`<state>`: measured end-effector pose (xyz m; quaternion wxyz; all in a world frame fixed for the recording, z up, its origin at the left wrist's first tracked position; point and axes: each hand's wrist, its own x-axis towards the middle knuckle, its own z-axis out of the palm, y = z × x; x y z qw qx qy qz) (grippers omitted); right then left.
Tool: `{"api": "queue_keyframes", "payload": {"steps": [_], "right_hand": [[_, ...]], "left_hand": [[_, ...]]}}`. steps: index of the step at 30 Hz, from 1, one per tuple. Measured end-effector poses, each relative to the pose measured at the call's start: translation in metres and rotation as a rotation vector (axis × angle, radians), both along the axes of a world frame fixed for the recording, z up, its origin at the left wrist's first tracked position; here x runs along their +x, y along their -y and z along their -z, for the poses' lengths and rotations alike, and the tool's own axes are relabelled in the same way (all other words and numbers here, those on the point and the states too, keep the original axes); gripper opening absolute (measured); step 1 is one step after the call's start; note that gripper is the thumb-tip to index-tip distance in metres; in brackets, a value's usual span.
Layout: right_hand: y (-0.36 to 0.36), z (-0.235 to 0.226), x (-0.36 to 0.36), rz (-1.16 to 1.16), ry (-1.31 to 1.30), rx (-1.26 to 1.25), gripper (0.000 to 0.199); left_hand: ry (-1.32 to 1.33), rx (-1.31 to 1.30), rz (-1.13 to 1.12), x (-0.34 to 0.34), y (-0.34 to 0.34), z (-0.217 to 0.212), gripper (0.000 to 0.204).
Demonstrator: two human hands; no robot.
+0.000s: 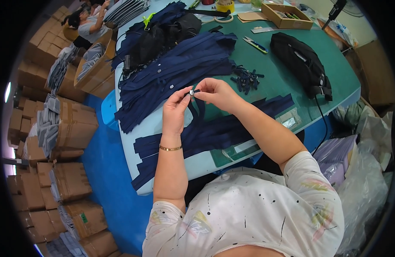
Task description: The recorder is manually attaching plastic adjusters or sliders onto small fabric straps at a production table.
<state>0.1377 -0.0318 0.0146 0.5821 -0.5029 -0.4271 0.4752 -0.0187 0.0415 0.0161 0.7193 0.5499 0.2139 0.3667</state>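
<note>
Over the table, my left hand (176,108) and my right hand (216,93) meet, each with thumb and fingers pinched. Between them is a small silver metal piece (192,92), which looks like a zipper slider. A navy zipper tape (200,110) hangs from the fingers of my right hand. The fingers partly hide how the slider and tape meet. Below my hands lies a bundle of navy zipper tapes (206,136). A larger pile of navy tapes (176,60) is spread beyond them, with a few small silver pieces on it. Right of it sits a cluster of navy zipper pulls (247,79).
Green-and-yellow snips (255,44) and a black bag (298,60) lie on the green mat (244,103). A wooden tray (287,16) and yellow tape roll (225,6) stand at the back. Stacked cartons (77,124) line the left; another person (92,25) is at far left.
</note>
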Motion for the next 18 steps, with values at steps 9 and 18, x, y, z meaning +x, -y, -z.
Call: {"api": "queue_keyframes", "payload": {"steps": [9, 18], "right_hand": [[0.002, 0.0, 0.007, 0.035, 0.23, 0.179, 0.028], [0.0, 0.002, 0.007, 0.039, 0.209, 0.089, 0.021]], "left_hand": [[-0.037, -0.161, 0.02, -0.003, -0.005, 0.008, 0.01], [-0.077, -0.169, 0.015, -0.001, -0.004, 0.012, 0.01]]}}
